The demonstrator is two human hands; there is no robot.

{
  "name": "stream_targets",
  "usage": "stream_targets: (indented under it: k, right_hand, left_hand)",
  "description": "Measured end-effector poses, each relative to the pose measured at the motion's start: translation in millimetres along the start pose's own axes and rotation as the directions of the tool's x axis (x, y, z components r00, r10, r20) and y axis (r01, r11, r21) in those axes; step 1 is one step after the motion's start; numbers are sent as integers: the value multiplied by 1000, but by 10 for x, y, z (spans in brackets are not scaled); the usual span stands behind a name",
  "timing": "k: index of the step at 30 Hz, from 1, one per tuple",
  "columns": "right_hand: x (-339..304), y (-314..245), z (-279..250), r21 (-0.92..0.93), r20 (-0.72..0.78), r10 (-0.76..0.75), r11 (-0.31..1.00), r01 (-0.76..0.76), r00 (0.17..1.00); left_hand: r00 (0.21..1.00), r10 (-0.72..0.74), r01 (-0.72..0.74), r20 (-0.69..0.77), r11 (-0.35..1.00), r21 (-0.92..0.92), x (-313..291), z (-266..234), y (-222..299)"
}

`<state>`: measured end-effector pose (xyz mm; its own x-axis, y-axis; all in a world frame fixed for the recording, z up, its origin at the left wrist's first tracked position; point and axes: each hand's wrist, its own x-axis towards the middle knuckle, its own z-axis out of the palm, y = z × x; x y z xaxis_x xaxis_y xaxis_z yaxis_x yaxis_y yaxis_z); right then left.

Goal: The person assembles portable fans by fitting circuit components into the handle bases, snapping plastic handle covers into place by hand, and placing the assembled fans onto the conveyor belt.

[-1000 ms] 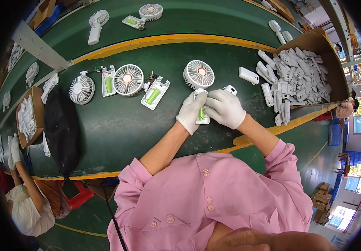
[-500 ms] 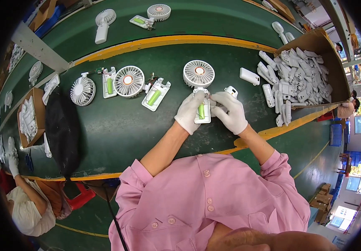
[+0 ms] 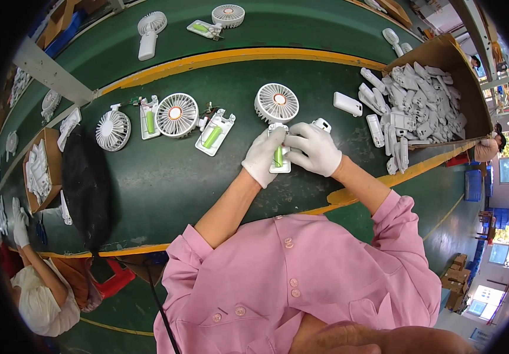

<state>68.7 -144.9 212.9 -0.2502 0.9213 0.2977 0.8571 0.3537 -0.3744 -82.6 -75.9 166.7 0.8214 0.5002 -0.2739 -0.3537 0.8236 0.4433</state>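
Observation:
A white handheld fan (image 3: pixel 276 102) lies in front of me with its handle pointing toward me. The handle is uncovered, and a light green battery (image 3: pixel 278 157) shows inside it. My left hand (image 3: pixel 261 158), in a white glove, is closed around the handle's left side. From the right, the bent fingers of my gloved right hand (image 3: pixel 314 150) pinch at the upper part of the handle and hide what is between them. Just beyond the right hand, a white handle cover (image 3: pixel 323 124) is partly hidden by it.
Left of my hands lie opened fans with batteries (image 3: pixel 212 137) and another fan head (image 3: pixel 113 128). A cardboard box (image 3: pixel 473 94) spills white covers (image 3: pixel 422 103) at right; a loose cover (image 3: pixel 347 104) lies nearer. A black bag (image 3: pixel 87 189) and a co-worker's gloved hand (image 3: pixel 20 227) are at left.
My right hand has moved left and closed in over the upper handle, its fingers covering more of it. The view has shifted slightly.

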Motion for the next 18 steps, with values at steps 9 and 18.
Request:
stream_targets:
  k: [9,18]
  right_hand:
    - [-232,-3,-431,-44,-24,309,950,-309,951]
    - [-80,-50,-475,-492,390,136,867,81,911]
  left_hand:
    - [998,-4,-3,-63,995,-105,-18,76,94]
    - [996,73,-70,-58,996,48,-12,53,58]
